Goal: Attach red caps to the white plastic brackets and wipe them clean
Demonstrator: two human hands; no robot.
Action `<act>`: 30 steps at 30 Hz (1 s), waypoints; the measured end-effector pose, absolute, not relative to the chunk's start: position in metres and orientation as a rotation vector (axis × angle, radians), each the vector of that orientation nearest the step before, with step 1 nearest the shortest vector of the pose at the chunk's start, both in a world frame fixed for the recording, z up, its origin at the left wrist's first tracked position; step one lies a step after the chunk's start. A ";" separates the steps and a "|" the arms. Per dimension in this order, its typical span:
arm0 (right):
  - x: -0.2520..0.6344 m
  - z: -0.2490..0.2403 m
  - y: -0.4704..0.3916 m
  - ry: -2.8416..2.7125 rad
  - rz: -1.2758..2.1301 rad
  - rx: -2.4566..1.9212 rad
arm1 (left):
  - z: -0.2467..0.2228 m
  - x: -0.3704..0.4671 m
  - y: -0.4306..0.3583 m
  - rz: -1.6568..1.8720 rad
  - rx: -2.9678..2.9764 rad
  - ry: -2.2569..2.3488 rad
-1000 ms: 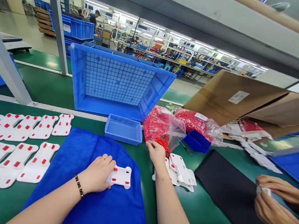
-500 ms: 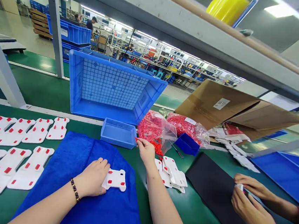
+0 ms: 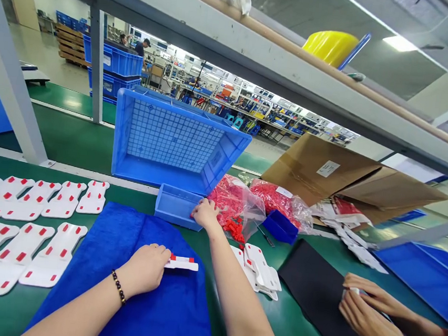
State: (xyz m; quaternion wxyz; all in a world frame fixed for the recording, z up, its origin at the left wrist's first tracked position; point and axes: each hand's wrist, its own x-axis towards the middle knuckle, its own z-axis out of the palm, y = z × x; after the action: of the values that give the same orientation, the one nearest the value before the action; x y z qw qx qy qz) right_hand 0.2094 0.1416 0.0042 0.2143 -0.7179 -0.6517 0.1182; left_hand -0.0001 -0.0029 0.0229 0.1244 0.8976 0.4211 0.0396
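My left hand is closed around one end of a white plastic plate with red pads. The plate is tilted nearly edge-on above a blue cloth, its other end hidden by my hand. My right hand reaches over the right end of a small blue tray, fingers curled, with a bit of red showing at the fingertips. Beside it lies a clear bag of red pieces, with loose red pieces spilling out. Several white plates are stacked right of my right forearm.
Rows of white plates with red pads lie on the left. A large blue crate leans behind the tray. A dark blue bin and cardboard box stand to the right. A co-worker's hands work over a black mat.
My left hand has tipped the white plate from lying flat to nearly edge-on. My right hand has shifted left over the tray's end, fingers more curled. The camera view has shifted slightly.
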 end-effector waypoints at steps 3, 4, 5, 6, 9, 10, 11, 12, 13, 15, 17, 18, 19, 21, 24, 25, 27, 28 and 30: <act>0.220 0.003 0.143 -1.668 0.397 -1.910 | 0.016 -0.002 -0.001 0.203 2.502 1.224; 0.223 0.003 0.142 -1.617 0.425 -1.867 | 0.014 -0.002 0.001 0.257 2.435 1.232; 0.227 0.002 0.141 -1.566 0.455 -1.816 | 0.012 -0.003 0.002 0.310 2.367 1.242; 0.230 0.000 0.139 -1.513 0.487 -1.761 | 0.011 -0.004 0.004 0.354 2.307 1.254; 0.234 -0.005 0.131 -1.336 0.577 -1.604 | 0.008 -0.006 0.009 0.427 2.181 1.309; 0.235 -0.007 0.127 -1.273 0.600 -1.558 | 0.007 -0.006 0.011 0.455 2.124 1.326; 0.235 -0.008 0.122 -1.210 0.620 -1.514 | 0.006 -0.006 0.013 0.483 2.063 1.336; 0.234 -0.009 0.116 -1.151 0.639 -1.472 | 0.005 -0.006 0.016 0.506 2.014 1.343; 0.233 -0.010 0.110 -1.099 0.655 -1.434 | 0.004 -0.005 0.018 0.536 1.954 1.342; 0.229 -0.011 0.094 -1.016 0.685 -1.371 | 0.001 -0.004 0.021 0.630 1.767 1.313; 0.221 -0.011 0.077 -0.912 0.788 -1.272 | -0.003 -0.002 0.024 0.745 1.494 1.250; 0.216 -0.011 0.069 -0.842 0.875 -1.203 | -0.005 -0.002 0.025 0.793 1.361 1.211; 0.210 -0.011 0.061 -0.773 0.972 -1.134 | -0.007 -0.001 0.026 0.827 1.262 1.179; 0.198 -0.011 0.049 -0.671 1.133 -1.032 | -0.010 0.001 0.026 0.859 1.192 1.149; 0.183 -0.009 0.041 -0.649 1.246 -0.981 | -0.014 0.003 0.027 0.883 1.222 1.149; 0.180 -0.009 0.040 -0.655 1.266 -0.970 | -0.014 0.004 0.027 0.888 1.245 1.151; 0.176 -0.007 0.040 -0.665 1.297 -0.959 | -0.013 0.004 0.026 0.893 1.305 1.165; 0.175 -0.006 0.039 -0.667 1.307 -0.958 | -0.012 0.005 0.025 0.891 1.340 1.179; 0.175 -0.004 0.039 -0.661 1.323 -0.960 | -0.008 0.005 0.024 0.886 1.413 1.206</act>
State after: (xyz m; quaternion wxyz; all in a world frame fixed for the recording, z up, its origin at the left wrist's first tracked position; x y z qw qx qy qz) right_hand 0.1750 0.0388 -0.0042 0.6361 -0.4201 -0.2893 0.5790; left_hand 0.0054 0.0237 -0.0078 0.5157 0.5882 0.5019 0.3690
